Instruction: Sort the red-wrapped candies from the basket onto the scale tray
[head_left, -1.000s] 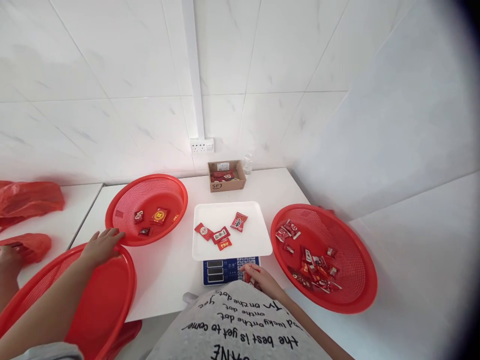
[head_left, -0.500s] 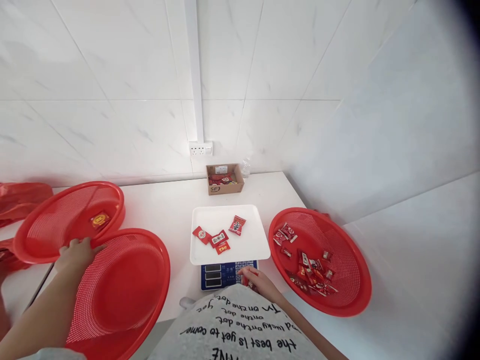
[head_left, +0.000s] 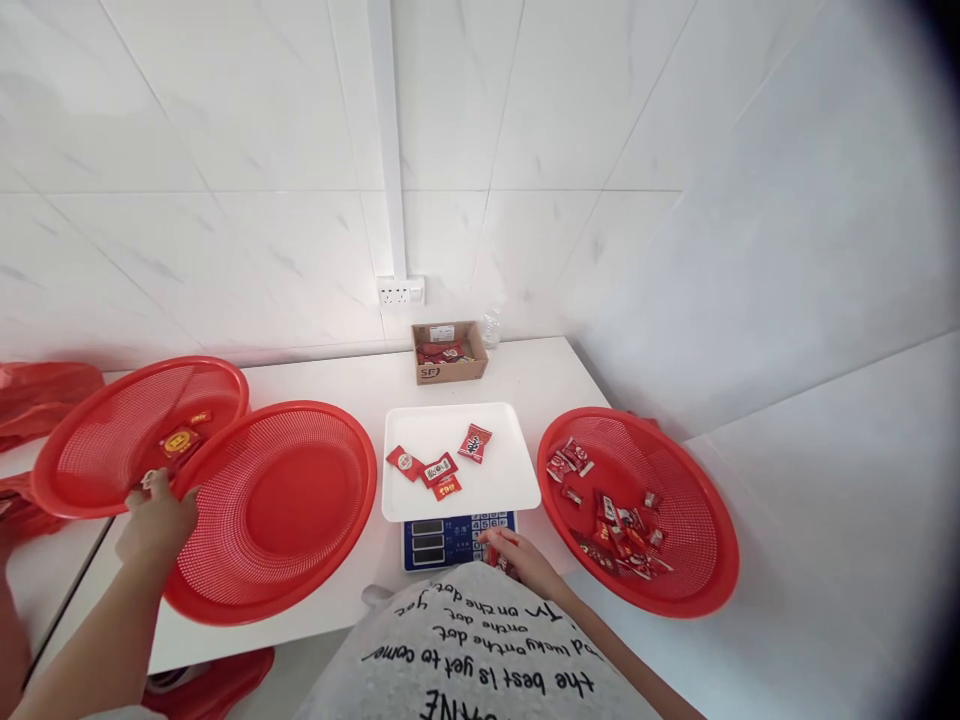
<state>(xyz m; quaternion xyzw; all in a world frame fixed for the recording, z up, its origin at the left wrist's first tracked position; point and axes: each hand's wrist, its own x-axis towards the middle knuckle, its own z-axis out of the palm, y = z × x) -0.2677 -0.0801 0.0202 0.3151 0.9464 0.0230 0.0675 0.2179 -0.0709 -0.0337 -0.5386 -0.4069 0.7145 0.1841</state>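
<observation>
Pinched in my right hand (head_left: 525, 558), just in front of the scale's keypad, is a red-wrapped snack (head_left: 501, 562), partly covered by the fingers. My left hand (head_left: 156, 520) grips the left rim of a red plastic basket (head_left: 289, 510) with nothing in it; its thumb shows inside the rim. On the scale's white tray (head_left: 491, 500) lie several small red snack packets (head_left: 475, 443). The blue scale panel (head_left: 457, 538) shows below that tray. To the right, another red basket (head_left: 712, 520) holds several red-wrapped snacks (head_left: 630, 535).
A far-left red basket (head_left: 82, 440) has a few packets (head_left: 180, 442) and overlaps the nearer one. Against the wall stands a small cardboard box (head_left: 451, 372) of red packets, beside clear plastic (head_left: 491, 328). Red bags (head_left: 45, 400) lie at the left edge. Something red (head_left: 225, 685) is below the table.
The nearer left basket has moved away from me and to the right, along with my left hand on its rim. More packets show in the far-left basket. My right hand stays near the scale.
</observation>
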